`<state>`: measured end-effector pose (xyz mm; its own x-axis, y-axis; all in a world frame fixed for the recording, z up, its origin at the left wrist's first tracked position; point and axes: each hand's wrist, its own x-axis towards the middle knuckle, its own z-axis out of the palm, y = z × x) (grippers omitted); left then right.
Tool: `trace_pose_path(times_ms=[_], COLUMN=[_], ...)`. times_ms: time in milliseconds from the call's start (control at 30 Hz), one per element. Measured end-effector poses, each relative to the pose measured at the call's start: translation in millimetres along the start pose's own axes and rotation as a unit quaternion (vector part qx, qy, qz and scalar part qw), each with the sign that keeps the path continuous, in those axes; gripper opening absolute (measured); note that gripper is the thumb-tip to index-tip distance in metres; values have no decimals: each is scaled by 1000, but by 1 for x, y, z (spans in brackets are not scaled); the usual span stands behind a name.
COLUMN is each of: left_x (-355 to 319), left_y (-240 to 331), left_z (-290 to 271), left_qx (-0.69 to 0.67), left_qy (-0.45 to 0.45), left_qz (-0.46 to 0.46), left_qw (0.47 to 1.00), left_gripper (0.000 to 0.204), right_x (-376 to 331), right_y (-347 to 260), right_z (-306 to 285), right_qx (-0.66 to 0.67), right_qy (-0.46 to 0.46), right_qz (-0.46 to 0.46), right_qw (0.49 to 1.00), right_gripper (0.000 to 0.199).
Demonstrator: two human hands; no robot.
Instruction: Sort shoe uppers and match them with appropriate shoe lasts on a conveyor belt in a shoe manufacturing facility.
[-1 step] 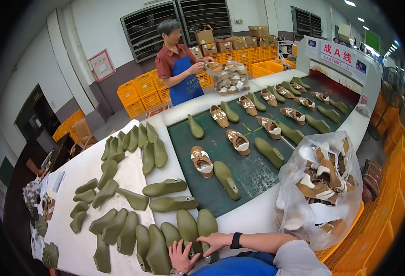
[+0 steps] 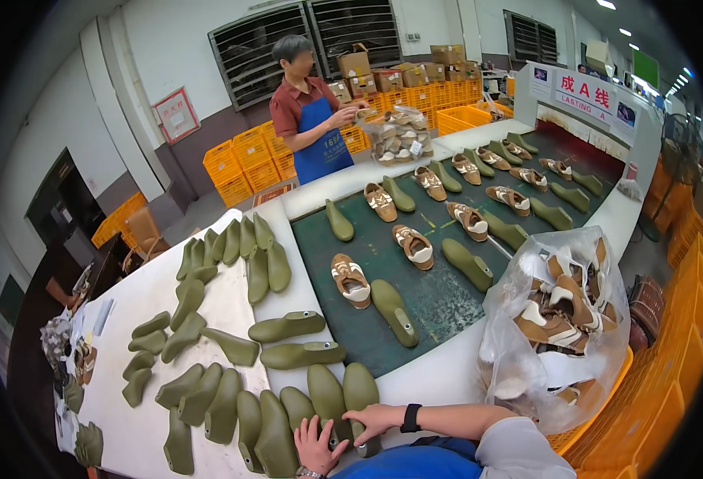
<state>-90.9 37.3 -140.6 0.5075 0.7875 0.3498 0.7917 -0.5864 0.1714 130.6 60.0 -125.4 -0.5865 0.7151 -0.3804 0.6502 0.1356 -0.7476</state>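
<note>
Green shoe lasts lie in rows on the white table at the near edge. My left hand (image 2: 315, 447) rests with spread fingers over the heel ends of two lasts, among them a tall green last (image 2: 325, 393). Beside it, my right hand (image 2: 374, 420) reaches across the rightmost shoe last (image 2: 360, 385), thumb and forefinger curved round its heel end. The other right fingers are hidden. Both hands are close together. Another pair of lasts (image 2: 302, 355) lies sideways just beyond them.
A green conveyor belt (image 2: 351, 331) carries brown-and-white sneakers (image 2: 350, 281) and lasts. At right, a clear bag of sneakers (image 2: 563, 319) stands by orange crates (image 2: 663, 407). Across the belt a person in a blue apron (image 2: 325, 148) handles another bag (image 2: 399, 136).
</note>
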Motion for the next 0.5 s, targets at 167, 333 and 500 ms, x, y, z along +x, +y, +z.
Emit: trace_pose_path(times_ms=[167, 333, 500], left_x=[4, 10, 14], left_y=[1, 1, 0], left_z=[3, -2, -14], left_qx=[19, -46, -56], left_qy=[-13, 4, 32], left_qz=[19, 16, 6], left_qw=[1000, 999, 998], left_gripper=[68, 61, 51], right_x=[8, -3, 7], right_y=[16, 1, -2], right_z=[11, -3, -3], right_qx=[2, 7, 32], right_qy=[16, 11, 12], right_qz=[-4, 8, -3], right_qw=[1000, 1000, 999], right_gripper=[85, 84, 82])
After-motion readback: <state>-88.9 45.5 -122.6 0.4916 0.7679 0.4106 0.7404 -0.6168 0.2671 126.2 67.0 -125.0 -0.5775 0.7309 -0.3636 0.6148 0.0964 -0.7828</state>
